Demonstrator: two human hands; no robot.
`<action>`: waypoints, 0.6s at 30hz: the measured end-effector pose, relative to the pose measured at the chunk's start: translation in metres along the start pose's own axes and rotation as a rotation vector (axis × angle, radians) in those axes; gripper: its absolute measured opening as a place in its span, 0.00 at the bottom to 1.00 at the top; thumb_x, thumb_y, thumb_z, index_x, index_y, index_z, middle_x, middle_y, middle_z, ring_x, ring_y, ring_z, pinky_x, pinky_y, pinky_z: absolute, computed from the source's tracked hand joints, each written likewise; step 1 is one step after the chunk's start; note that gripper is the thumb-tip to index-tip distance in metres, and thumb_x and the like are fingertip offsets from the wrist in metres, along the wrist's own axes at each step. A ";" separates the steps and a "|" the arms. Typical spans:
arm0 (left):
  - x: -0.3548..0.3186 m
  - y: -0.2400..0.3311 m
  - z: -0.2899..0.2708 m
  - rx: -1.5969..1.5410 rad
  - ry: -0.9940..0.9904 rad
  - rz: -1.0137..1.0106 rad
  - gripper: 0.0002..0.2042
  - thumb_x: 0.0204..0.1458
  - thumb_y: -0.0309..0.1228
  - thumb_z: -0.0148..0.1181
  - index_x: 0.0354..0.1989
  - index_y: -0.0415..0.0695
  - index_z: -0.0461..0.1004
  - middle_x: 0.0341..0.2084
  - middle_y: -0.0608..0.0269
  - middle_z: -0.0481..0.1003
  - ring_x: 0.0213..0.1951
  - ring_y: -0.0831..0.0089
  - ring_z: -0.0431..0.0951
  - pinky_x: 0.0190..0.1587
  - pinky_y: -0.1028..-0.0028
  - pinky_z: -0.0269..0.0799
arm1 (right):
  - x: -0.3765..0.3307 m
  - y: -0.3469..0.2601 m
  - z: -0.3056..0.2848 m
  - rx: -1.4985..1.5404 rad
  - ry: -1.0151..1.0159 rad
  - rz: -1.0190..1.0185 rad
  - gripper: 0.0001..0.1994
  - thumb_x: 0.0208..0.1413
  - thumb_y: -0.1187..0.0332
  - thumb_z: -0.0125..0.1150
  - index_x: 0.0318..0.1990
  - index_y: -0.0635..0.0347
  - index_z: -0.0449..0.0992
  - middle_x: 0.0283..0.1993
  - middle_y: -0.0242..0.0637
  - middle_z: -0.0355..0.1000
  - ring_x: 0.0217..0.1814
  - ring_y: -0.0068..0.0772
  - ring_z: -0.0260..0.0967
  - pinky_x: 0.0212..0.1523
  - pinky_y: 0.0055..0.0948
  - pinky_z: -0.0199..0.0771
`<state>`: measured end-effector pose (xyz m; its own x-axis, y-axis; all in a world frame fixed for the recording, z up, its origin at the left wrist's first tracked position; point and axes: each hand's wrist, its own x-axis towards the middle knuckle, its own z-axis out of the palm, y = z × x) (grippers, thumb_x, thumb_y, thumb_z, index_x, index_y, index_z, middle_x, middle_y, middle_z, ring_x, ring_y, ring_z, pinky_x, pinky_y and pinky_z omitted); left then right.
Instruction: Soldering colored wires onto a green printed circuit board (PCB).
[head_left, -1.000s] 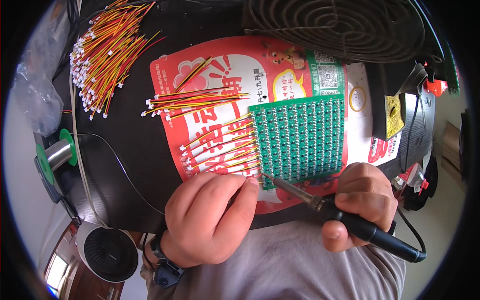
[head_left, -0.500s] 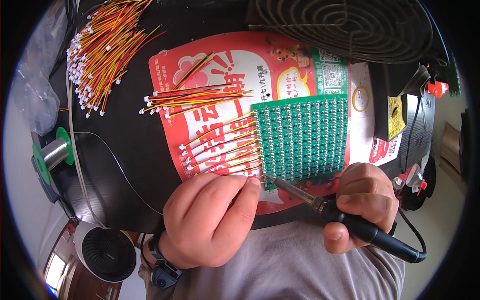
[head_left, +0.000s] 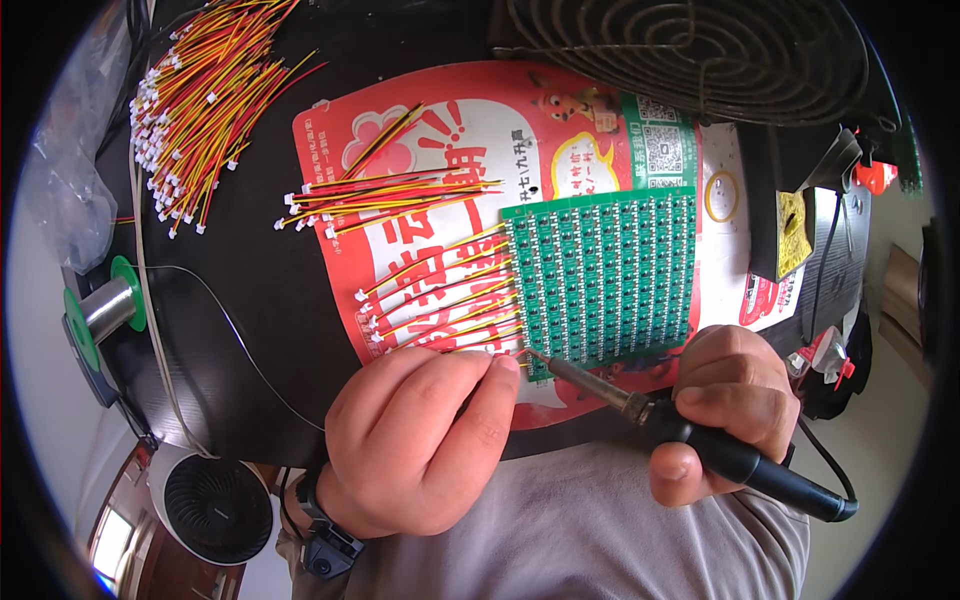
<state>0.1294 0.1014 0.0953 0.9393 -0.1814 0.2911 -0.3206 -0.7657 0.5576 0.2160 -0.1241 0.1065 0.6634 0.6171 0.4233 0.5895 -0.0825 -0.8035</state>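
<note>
My right hand (head_left: 735,410) is wrapped round the black handle of a soldering iron (head_left: 715,450). The iron's tip meets the lower left corner of a green circuit board panel (head_left: 605,280). Beside that corner, my left hand (head_left: 425,435) is closed, thumb and finger pinching a thin wire lead (head_left: 510,353) at the board's edge. Solder wire (head_left: 250,355) runs from a spool (head_left: 105,303) to the left hand; its end is hidden by the fingers. Several red, yellow and black leads (head_left: 440,290) with white connectors extend leftward from the panel's left edge.
Loose leads (head_left: 400,190) lie above the panel on a red and white printed sheet (head_left: 325,140). A larger pile of leads (head_left: 215,110) sits far left. A fan grille (head_left: 690,50) stands at the back, a yellow sponge (head_left: 793,238) at right. A white fan (head_left: 215,505) is lower left.
</note>
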 end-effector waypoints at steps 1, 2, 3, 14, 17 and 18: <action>-0.001 0.000 0.000 0.000 -0.001 0.001 0.13 0.38 0.23 0.66 0.36 0.36 0.80 0.31 0.58 0.76 0.30 0.65 0.77 0.29 0.73 0.76 | -0.001 0.000 0.000 0.003 0.011 0.001 0.21 0.43 0.69 0.76 0.39 0.72 0.71 0.20 0.38 0.69 0.16 0.32 0.65 0.14 0.27 0.64; -0.001 -0.001 0.000 0.001 0.001 0.003 0.13 0.38 0.23 0.66 0.36 0.36 0.80 0.31 0.58 0.76 0.30 0.65 0.77 0.29 0.73 0.76 | -0.001 0.000 0.001 0.008 0.022 0.000 0.21 0.43 0.69 0.76 0.39 0.72 0.71 0.20 0.38 0.69 0.15 0.32 0.65 0.14 0.27 0.64; -0.001 -0.001 0.000 0.001 0.002 0.006 0.13 0.38 0.22 0.66 0.36 0.36 0.80 0.31 0.58 0.76 0.30 0.65 0.77 0.29 0.73 0.76 | 0.000 0.000 0.001 0.008 0.022 0.000 0.21 0.43 0.69 0.76 0.39 0.72 0.71 0.20 0.38 0.69 0.15 0.32 0.65 0.14 0.27 0.64; 0.002 0.004 0.000 -0.043 0.010 -0.053 0.13 0.36 0.14 0.66 0.35 0.34 0.81 0.29 0.57 0.77 0.27 0.61 0.76 0.29 0.68 0.74 | 0.001 0.002 0.002 0.016 0.033 -0.010 0.21 0.43 0.69 0.76 0.38 0.73 0.71 0.20 0.39 0.70 0.14 0.32 0.65 0.13 0.26 0.64; 0.002 0.004 -0.001 -0.047 0.009 -0.054 0.13 0.36 0.14 0.66 0.35 0.34 0.81 0.29 0.56 0.77 0.26 0.61 0.76 0.28 0.69 0.74 | 0.001 0.001 0.002 0.011 0.023 0.000 0.21 0.43 0.69 0.76 0.38 0.73 0.71 0.20 0.39 0.71 0.14 0.32 0.65 0.13 0.26 0.64; 0.002 0.004 -0.001 -0.051 0.003 -0.057 0.14 0.36 0.14 0.66 0.35 0.34 0.81 0.29 0.56 0.77 0.26 0.61 0.76 0.28 0.69 0.74 | 0.002 0.001 0.001 0.010 0.023 0.001 0.21 0.43 0.69 0.76 0.38 0.73 0.71 0.20 0.39 0.71 0.14 0.32 0.65 0.13 0.26 0.64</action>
<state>0.1297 0.0986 0.0989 0.9560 -0.1366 0.2597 -0.2724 -0.7424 0.6121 0.2168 -0.1220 0.1061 0.6742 0.5990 0.4321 0.5843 -0.0747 -0.8081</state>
